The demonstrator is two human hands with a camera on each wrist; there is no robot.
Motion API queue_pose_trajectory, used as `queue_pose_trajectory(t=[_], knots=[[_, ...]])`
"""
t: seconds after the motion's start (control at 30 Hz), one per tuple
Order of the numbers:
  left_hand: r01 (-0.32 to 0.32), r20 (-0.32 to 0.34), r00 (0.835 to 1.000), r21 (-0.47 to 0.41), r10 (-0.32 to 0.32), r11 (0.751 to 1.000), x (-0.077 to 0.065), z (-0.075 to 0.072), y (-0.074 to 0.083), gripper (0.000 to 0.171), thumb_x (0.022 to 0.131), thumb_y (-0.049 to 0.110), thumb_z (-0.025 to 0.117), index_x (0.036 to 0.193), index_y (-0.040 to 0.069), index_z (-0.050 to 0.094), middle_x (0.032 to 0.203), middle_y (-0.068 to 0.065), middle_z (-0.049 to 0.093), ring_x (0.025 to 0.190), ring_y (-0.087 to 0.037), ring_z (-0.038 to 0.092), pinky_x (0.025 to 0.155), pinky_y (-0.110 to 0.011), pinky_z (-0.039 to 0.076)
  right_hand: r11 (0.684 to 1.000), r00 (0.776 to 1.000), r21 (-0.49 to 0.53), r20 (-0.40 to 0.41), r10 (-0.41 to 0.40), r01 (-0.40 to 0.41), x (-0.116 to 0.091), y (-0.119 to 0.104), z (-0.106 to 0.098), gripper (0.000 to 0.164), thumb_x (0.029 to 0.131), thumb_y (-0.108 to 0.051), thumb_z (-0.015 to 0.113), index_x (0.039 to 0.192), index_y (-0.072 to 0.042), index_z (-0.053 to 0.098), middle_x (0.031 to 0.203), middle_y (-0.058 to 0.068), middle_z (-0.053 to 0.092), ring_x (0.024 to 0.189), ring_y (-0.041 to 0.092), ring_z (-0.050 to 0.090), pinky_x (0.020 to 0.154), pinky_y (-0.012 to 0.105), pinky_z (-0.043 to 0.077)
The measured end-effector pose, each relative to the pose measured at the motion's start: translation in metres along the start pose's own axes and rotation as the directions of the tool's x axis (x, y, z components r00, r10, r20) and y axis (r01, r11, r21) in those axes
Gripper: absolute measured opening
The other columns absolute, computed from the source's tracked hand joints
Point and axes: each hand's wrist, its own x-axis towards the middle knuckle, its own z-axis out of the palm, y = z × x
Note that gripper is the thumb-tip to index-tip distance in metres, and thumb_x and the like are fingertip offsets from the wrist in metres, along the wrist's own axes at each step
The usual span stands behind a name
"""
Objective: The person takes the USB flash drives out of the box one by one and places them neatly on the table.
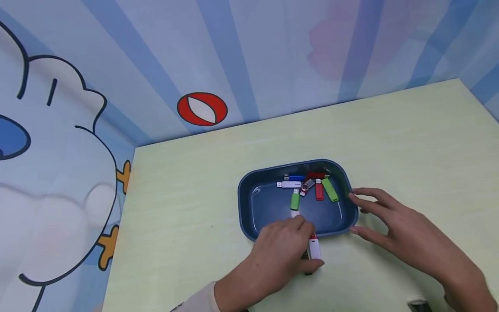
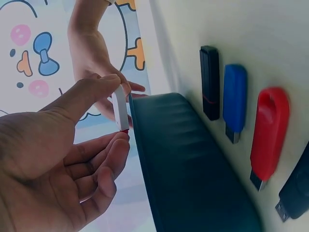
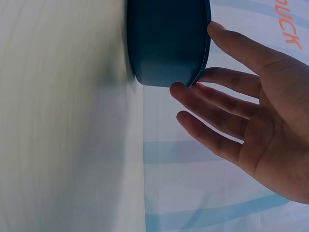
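The tray (image 1: pixel 269 208) is touched at its right end by the spread fingers of the right hand (image 1: pixel 401 236), probably so that it is steadied on the bench (image 1: pixel 175 216), and several sticks (image 1: pixel 319 190) are gathered mainly toward its far right. By its near rim the red-ended stick (image 1: pixel 314 250) is held off the bench, pinched endwise, apparently so that its long sides are left free. The left hand's (image 1: pixel 278 245) grip is parted by about the stick's length, thumb and fingertips at opposite ends; nothing is grasped by the right hand.
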Motion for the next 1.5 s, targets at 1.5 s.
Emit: queue_pose_trajectory(t=[1.5], knots=[[-0.012, 0.124, 0.992, -0.043, 0.017, 0.999, -0.002, 0.033, 0.012, 0.064, 0.091, 0.053, 0.080, 0.141, 0.016, 0.065, 0.118, 0.007, 0.072, 0.094, -0.007, 0.066, 0.092, -0.023, 0.059, 1.000, 1.000, 0.010, -0.009, 0.002, -0.002, 0.000, -0.003, 0.001, 0.067, 0.091, -0.042, 0.084, 0.148, -0.013, 0.063, 0.157, 0.008, 0.050, 0.114, 0.030, 0.072, 0.081, 0.052, 0.063]])
